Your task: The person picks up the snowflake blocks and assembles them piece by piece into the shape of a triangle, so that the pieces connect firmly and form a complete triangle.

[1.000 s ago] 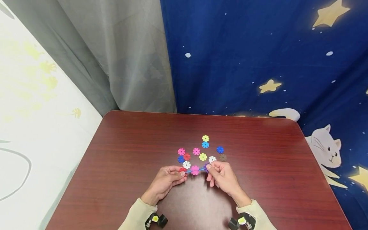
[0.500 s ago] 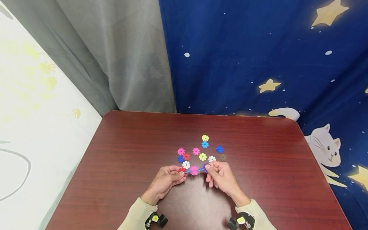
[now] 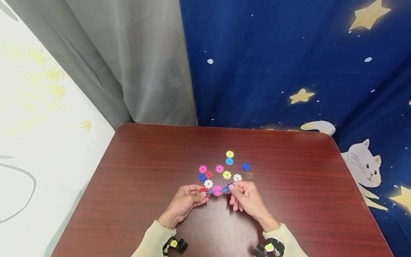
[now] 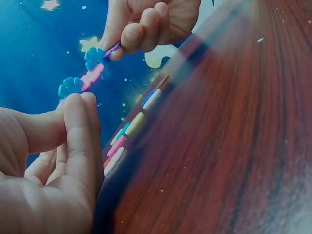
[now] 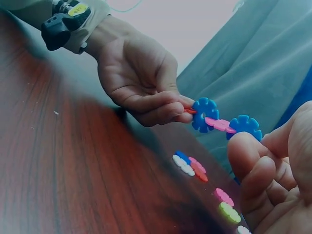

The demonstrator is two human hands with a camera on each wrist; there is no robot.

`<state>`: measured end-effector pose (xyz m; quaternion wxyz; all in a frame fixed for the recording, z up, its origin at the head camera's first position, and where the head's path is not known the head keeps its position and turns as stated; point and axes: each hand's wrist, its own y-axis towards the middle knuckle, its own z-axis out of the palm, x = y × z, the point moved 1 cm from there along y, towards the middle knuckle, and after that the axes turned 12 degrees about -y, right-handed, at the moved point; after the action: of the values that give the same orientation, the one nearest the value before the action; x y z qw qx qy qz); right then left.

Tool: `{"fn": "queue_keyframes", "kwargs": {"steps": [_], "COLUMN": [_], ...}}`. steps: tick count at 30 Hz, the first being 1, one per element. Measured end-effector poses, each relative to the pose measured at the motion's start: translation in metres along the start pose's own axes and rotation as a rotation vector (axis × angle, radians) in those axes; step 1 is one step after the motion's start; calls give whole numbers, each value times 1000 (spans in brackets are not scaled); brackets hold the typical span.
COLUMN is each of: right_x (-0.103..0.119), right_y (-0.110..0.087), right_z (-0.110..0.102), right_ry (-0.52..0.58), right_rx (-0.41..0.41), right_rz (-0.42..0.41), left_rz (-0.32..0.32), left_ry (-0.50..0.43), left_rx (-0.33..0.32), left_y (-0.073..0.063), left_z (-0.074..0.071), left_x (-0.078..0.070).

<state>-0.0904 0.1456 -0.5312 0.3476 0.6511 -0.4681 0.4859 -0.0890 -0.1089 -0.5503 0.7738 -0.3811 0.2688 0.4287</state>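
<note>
Both hands hold a short chain of notched plastic discs slotted edge to edge, raised above the table. Between finger and thumb, the left hand (image 3: pixel 183 205) pinches the red disc (image 3: pixel 203 189) at one end. At the other end the right hand (image 3: pixel 250 200) pinches a purple disc (image 4: pixel 112 50), partly covered by its fingers. A pink disc (image 3: pixel 217 190) forms the middle. On either side of it sits a blue disc, one blue disc (image 5: pixel 204 115) by the left fingers and another blue disc (image 5: pixel 246 126) by the right.
Loose discs lie flat beyond the hands, among them a white disc (image 3: pixel 208 184), a yellow disc (image 3: pixel 227 175), a brown disc (image 3: pixel 248 175) and a dark blue disc (image 3: pixel 245 166). The wooden table (image 3: pixel 144 160) meets grey and blue curtains at its far edge.
The right hand has shifted very slightly left, and the purple and pink discs with it. Both hands keep their pinch, and the loose discs lie as before.
</note>
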Motion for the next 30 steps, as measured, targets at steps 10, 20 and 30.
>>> {"fn": "queue_keyframes", "kwargs": {"steps": [10,20,30], "right_x": [-7,-8,-7], "right_y": [-1,1,1], "right_z": [-4,-4,-2], "right_ry": [-19,-38,-74], "right_rx": [14,-9,-12], "right_rz": [25,40,58], "left_rz": [-3,14,20], "left_ry": [29,3,-7], "left_rx": [11,24,13], "left_y": [1,1,0], "left_z": [2,5,3], "left_x": [-1,-2,-2]}}
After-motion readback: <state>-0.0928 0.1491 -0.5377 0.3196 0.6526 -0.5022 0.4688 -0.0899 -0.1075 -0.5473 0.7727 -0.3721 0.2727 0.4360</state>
